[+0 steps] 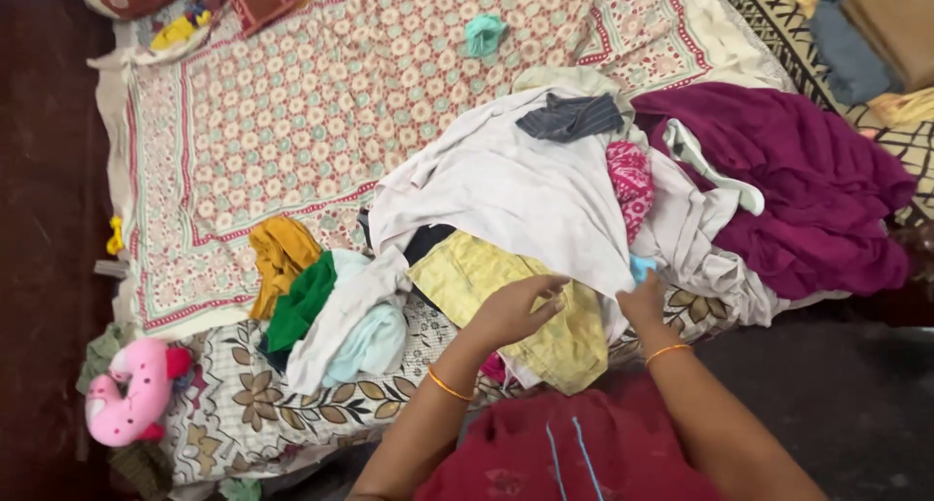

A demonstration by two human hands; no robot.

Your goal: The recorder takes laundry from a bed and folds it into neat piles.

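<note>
A heap of mixed clothes lies on the bed in front of me. My left hand (516, 308) hovers with fingers apart over a pale yellow garment (506, 302) at the heap's near edge. My right hand (642, 297) pinches the lower edge of a large white cloth (516, 195), beside a small light blue piece (642, 266). On top of the white cloth rest a dark grey striped item (569, 117) and a pink patterned item (630, 180). A big maroon garment (798, 190) spreads at the right.
Mustard (280, 253), green (302, 302) and light blue clothes (375, 340) lie to the left on the patterned bedsheet (292, 102). A teal scrap (484, 32) sits farther back. A pink plush toy (131, 389) rests at the bed's near left corner. More folded fabric lies at top right.
</note>
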